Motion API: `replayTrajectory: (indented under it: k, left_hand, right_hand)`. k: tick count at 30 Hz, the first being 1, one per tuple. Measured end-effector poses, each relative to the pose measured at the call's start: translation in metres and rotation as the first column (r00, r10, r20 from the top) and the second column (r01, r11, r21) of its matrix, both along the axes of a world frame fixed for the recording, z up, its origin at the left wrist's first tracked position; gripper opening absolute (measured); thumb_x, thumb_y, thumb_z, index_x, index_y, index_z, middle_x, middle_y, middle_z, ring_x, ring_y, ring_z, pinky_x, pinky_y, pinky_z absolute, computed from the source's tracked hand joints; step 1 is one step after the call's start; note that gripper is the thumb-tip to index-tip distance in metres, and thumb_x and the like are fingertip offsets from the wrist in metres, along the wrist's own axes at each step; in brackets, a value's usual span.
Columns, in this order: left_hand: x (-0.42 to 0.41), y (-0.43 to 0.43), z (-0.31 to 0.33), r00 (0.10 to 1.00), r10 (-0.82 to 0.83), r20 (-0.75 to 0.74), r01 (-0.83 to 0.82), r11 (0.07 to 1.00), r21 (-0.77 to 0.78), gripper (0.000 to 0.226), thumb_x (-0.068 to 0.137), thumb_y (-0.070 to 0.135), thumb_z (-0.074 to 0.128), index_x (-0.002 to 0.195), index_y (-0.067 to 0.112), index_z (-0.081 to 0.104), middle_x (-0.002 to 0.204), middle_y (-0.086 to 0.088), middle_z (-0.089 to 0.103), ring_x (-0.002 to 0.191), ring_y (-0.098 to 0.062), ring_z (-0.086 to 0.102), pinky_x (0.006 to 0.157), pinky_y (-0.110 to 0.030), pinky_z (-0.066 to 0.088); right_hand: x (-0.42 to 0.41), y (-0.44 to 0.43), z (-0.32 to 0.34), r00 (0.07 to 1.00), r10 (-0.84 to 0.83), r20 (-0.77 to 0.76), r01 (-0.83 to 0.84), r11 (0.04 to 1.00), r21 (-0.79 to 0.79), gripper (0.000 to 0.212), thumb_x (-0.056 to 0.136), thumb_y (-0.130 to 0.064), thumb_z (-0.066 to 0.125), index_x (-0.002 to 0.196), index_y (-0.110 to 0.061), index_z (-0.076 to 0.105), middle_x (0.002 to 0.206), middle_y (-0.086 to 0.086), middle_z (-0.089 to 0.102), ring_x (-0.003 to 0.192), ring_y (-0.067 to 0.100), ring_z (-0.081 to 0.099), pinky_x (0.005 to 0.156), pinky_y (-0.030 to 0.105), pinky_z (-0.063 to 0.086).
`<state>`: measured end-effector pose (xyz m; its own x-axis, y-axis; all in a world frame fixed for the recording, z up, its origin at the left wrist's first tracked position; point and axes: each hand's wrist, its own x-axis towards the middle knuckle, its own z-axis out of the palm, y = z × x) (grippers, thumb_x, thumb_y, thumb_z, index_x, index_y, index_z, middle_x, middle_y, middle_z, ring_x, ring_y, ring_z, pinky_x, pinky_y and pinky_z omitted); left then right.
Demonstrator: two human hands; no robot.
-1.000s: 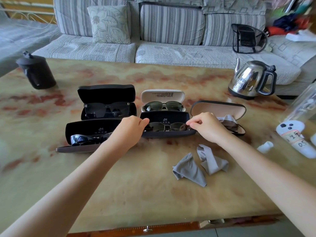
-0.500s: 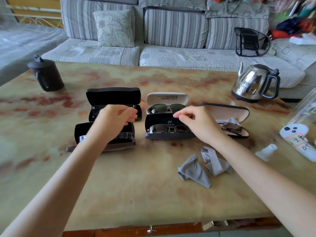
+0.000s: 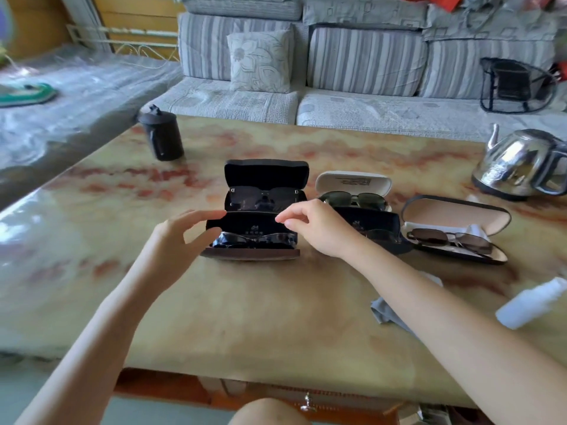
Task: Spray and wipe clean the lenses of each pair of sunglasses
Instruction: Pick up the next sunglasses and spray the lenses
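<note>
Front-left sunglasses (image 3: 254,239): dark wraparound pair lying in an open black case (image 3: 250,237) on the desk (image 3: 245,317), near its middle.
Left hand (image 3: 178,240): at the case's left end, fingers (image 3: 211,215) spread and curled, tips by the lid's corner; contact unclear.
Right hand (image 3: 319,228): at the lid's right corner, thumb and forefinger nearly pinched together, holding nothing visible.
Other sunglasses: a dark pair in a black case (image 3: 265,185) just behind; a green-lensed pair in a white-lidded case (image 3: 352,188); a pair partly hidden behind the right hand; a brown-lensed pair in a tan-lined case (image 3: 454,228) at right.
Grey cloth (image 3: 386,311): on the desk under the right forearm.
White spray bottle (image 3: 530,303): lying at the right edge.
Kettle (image 3: 521,164): far right.
Black jar (image 3: 161,134): far left.
</note>
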<state>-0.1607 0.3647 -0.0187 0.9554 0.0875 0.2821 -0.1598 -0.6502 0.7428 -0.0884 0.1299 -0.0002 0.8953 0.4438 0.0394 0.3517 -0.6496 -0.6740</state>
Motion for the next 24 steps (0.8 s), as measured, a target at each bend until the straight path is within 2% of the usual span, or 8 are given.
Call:
replayTrajectory:
  k: [1,5,7,9,13,15,19,24]
  left_hand:
    - [-0.001,-0.001,-0.001,1.0,-0.015,0.009,0.015,1.0,0.026,0.028,0.088,0.016,0.067,0.113,0.029,0.068,0.096,0.018,0.066,0.095,0.014,0.056,0.084,0.001,0.032]
    - [0.0,-0.003,-0.01,0.997,-0.069,-0.027,0.071,0.994,0.085,0.038,0.084,0.023,0.072,0.121,0.027,0.065,0.118,0.013,0.062,0.103,-0.008,0.059,0.082,0.002,0.033]
    - [0.001,-0.005,-0.013,0.996,-0.08,-0.026,0.082,0.993,0.083,0.041,0.083,0.023,0.073,0.123,0.026,0.063,0.117,0.013,0.061,0.09,0.007,0.058,0.077,0.001,0.034]
    - [0.002,-0.008,-0.016,0.996,-0.08,-0.037,0.083,0.994,0.069,0.042,0.083,0.023,0.073,0.124,0.026,0.063,0.114,0.012,0.061,0.078,0.01,0.056,0.072,-0.001,0.035]
    - [0.006,-0.008,-0.024,0.997,-0.062,-0.055,0.065,0.996,0.056,0.043,0.082,0.023,0.075,0.123,0.028,0.064,0.118,0.013,0.061,0.1,-0.012,0.059,0.081,-0.001,0.034]
    - [0.006,-0.008,-0.026,0.998,-0.058,-0.028,0.06,0.996,0.062,0.044,0.081,0.02,0.076,0.123,0.027,0.064,0.123,0.013,0.06,0.111,-0.009,0.056,0.087,-0.001,0.033]
    - [0.006,-0.008,-0.025,0.997,-0.06,0.041,0.058,0.996,0.066,0.054,0.078,0.015,0.079,0.129,0.02,0.061,0.124,0.016,0.054,0.11,0.012,0.045,0.088,0.005,0.026]
    - [0.005,-0.009,-0.022,0.999,-0.036,0.04,0.033,0.998,0.061,0.072,0.078,0.019,0.079,0.141,0.024,0.045,0.128,0.018,0.046,0.113,0.011,0.038,0.087,0.008,0.022]
  right_hand:
    - [0.001,0.002,-0.001,1.0,-0.013,0.003,0.013,0.999,-0.03,0.025,0.1,-0.011,0.051,0.118,-0.012,0.068,0.12,0.003,0.068,0.113,0.014,0.06,0.094,0.021,0.04]
    - [0.003,0.002,-0.006,0.998,-0.049,0.032,0.052,0.991,-0.12,0.023,0.099,-0.011,0.052,0.112,-0.011,0.071,0.115,0.004,0.07,0.109,0.017,0.062,0.089,0.022,0.039]
    - [0.002,0.001,-0.009,0.998,-0.058,0.035,0.062,0.99,-0.129,0.021,0.098,-0.013,0.054,0.108,-0.01,0.072,0.11,0.004,0.071,0.103,0.017,0.063,0.088,0.024,0.041]
    - [0.002,0.001,-0.012,0.997,-0.074,0.021,0.075,0.993,-0.093,0.018,0.097,-0.015,0.057,0.103,-0.01,0.073,0.101,0.002,0.071,0.093,0.014,0.062,0.082,0.023,0.04]
    - [0.004,-0.002,-0.016,0.997,-0.077,0.018,0.078,0.996,-0.054,0.012,0.094,-0.015,0.062,0.094,-0.01,0.073,0.089,-0.004,0.067,0.078,0.0,0.056,0.071,0.012,0.038]
    - [0.004,-0.003,-0.017,0.997,-0.071,0.012,0.071,0.997,-0.027,0.011,0.093,-0.015,0.063,0.092,-0.011,0.073,0.085,-0.008,0.066,0.071,-0.006,0.053,0.068,0.004,0.036]
    - [0.004,-0.008,-0.016,0.997,-0.081,-0.001,0.08,0.993,0.085,0.01,0.092,-0.018,0.065,0.09,-0.014,0.073,0.083,-0.012,0.066,0.075,-0.006,0.057,0.067,0.006,0.039]
    - [0.003,-0.017,-0.003,0.976,-0.136,-0.168,0.184,0.931,0.316,0.009,0.093,-0.014,0.064,0.086,-0.013,0.07,0.079,-0.004,0.068,0.061,0.002,0.065,0.066,0.015,0.053]
